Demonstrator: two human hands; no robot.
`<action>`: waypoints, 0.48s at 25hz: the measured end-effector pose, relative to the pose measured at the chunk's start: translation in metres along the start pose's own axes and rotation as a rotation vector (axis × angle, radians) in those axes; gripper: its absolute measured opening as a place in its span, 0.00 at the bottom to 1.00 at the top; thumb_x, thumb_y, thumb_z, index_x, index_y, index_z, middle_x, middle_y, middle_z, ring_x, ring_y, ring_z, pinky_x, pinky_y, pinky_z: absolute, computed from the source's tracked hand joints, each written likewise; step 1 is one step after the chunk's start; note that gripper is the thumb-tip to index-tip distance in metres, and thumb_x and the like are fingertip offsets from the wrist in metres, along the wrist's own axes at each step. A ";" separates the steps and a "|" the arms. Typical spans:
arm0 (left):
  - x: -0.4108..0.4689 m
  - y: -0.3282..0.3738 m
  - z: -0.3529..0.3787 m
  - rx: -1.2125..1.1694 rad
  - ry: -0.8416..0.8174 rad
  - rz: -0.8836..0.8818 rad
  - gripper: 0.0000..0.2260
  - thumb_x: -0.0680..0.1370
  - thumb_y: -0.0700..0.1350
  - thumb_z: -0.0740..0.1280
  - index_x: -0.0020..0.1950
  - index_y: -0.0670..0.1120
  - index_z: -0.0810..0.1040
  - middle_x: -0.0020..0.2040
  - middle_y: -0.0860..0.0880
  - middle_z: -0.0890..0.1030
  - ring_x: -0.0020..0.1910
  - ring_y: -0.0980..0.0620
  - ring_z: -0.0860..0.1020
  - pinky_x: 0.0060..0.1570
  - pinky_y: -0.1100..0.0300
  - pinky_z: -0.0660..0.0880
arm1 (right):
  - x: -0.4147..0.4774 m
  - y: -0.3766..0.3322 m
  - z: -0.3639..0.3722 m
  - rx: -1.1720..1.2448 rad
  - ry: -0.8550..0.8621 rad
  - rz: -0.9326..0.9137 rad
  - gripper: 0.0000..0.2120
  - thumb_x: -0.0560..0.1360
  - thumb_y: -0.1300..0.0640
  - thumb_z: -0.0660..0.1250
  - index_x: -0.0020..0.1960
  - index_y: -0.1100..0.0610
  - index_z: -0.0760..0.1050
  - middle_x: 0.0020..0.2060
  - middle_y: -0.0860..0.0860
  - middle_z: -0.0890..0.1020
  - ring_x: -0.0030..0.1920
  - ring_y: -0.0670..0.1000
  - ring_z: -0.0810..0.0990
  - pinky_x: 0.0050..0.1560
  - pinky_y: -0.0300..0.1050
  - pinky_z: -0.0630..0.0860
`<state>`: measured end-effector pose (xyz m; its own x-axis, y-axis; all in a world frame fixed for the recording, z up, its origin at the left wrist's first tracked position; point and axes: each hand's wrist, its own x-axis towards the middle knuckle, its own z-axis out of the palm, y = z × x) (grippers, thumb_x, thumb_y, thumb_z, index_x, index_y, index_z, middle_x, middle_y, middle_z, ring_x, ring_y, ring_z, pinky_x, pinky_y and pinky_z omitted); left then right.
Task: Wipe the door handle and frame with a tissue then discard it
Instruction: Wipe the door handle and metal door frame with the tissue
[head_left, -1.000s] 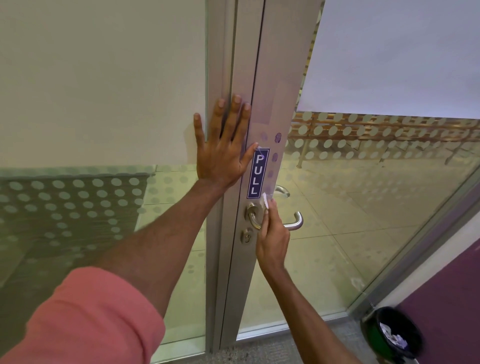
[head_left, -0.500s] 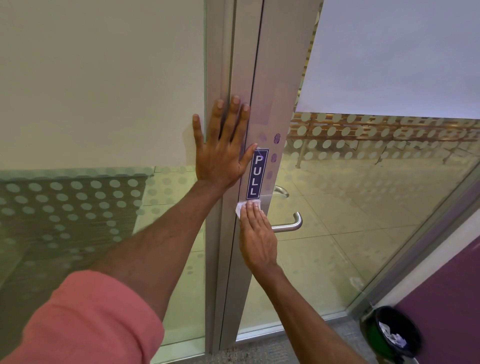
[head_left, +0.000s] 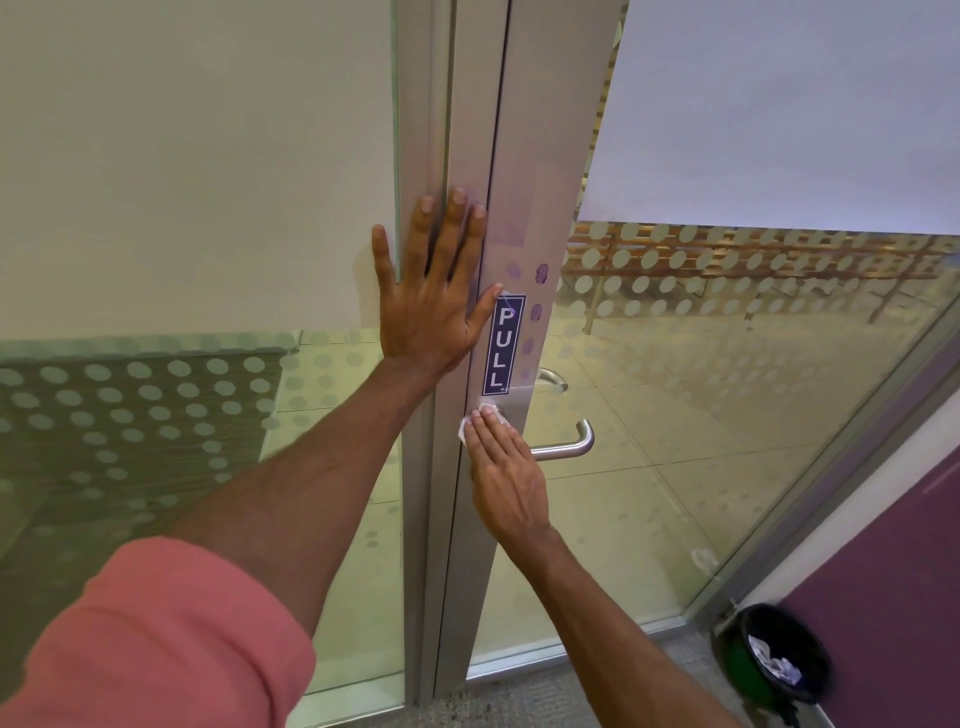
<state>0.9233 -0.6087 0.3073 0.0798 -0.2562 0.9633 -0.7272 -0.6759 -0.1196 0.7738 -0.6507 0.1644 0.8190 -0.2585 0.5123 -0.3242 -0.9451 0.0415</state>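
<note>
Tissue (head_left: 475, 422), white and crumpled, lies pressed flat against the metal door frame (head_left: 524, 156) just below the blue PULL sticker (head_left: 503, 344), mostly hidden under the right hand (head_left: 506, 470), whose extended fingers pin it there; only its upper left edge peeks out. That hand also covers the base of the lever door handle (head_left: 569, 447). Left hand (head_left: 431, 306) rests open, fingers spread, on the frame higher up. A black waste bin (head_left: 779, 660) holding crumpled paper is partly cut off at lower right.
</note>
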 end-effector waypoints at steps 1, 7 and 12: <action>0.000 -0.001 0.000 -0.003 0.003 0.003 0.33 0.81 0.67 0.50 0.80 0.47 0.57 0.78 0.46 0.61 0.77 0.43 0.56 0.72 0.38 0.41 | 0.000 -0.001 0.000 0.027 0.017 0.044 0.30 0.70 0.63 0.73 0.71 0.63 0.69 0.70 0.59 0.72 0.72 0.56 0.69 0.70 0.54 0.68; 0.000 0.000 0.000 -0.001 0.001 0.005 0.33 0.81 0.67 0.50 0.79 0.47 0.57 0.78 0.46 0.62 0.77 0.43 0.56 0.72 0.37 0.42 | 0.014 -0.020 -0.001 0.241 0.073 0.394 0.33 0.66 0.66 0.77 0.69 0.64 0.71 0.66 0.61 0.77 0.66 0.60 0.76 0.64 0.54 0.73; 0.001 0.000 0.002 -0.006 0.003 0.000 0.33 0.81 0.67 0.50 0.80 0.48 0.57 0.78 0.46 0.62 0.77 0.43 0.56 0.72 0.37 0.42 | 0.003 -0.012 0.006 0.036 0.039 0.134 0.33 0.67 0.64 0.75 0.71 0.61 0.70 0.70 0.58 0.73 0.72 0.57 0.69 0.70 0.53 0.64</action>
<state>0.9247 -0.6099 0.3075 0.0776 -0.2538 0.9641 -0.7315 -0.6715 -0.1179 0.7833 -0.6410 0.1602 0.7504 -0.3754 0.5440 -0.4116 -0.9094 -0.0597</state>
